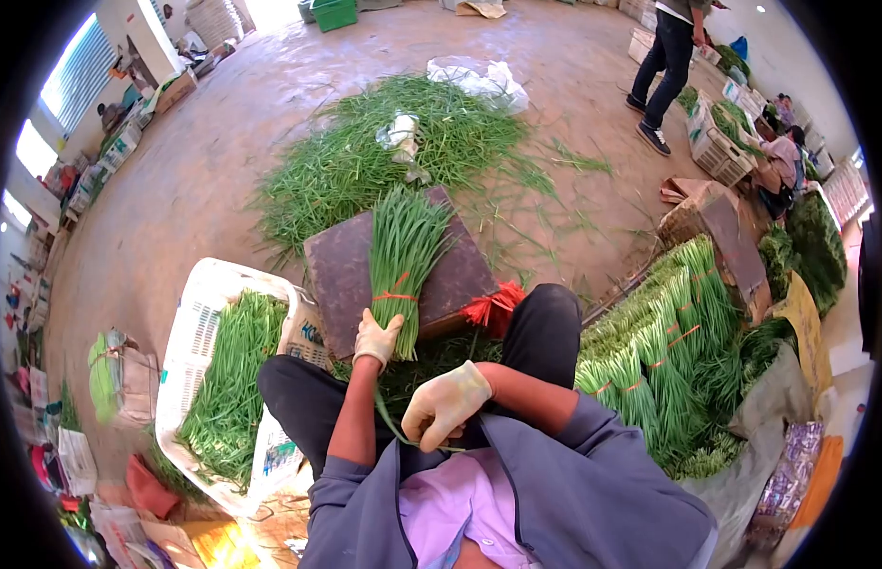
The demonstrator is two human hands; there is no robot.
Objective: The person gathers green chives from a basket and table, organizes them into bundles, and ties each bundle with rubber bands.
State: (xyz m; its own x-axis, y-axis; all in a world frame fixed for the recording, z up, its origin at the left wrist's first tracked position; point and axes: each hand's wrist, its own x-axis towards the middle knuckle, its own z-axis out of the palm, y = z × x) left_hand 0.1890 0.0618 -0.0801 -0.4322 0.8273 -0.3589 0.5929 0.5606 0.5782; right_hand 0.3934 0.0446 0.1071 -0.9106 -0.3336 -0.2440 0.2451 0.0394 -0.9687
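A bundle of long green chives (pixel 403 247), tied with a red band, lies on a dark brown board-like block (pixel 341 270) in front of me. My left hand (pixel 376 339), in a pale glove, grips the bundle at its lower end. Over my lap, my gloved right hand (pixel 447 406) has its fingers closed together; a thin green stalk (pixel 391 417) runs to its fingertips. A cluster of red ties (pixel 495 307) hangs at the block's right corner, beside my knee.
Loose chives (pixel 365 152) are heaped beyond the block, with white plastic (pixel 479 81) behind. A white crate (pixel 180 351) of chives stands left. Tied bundles (pixel 663 351) are stacked right. A standing person (pixel 668 57) and a seated person (pixel 780 166) are farther off.
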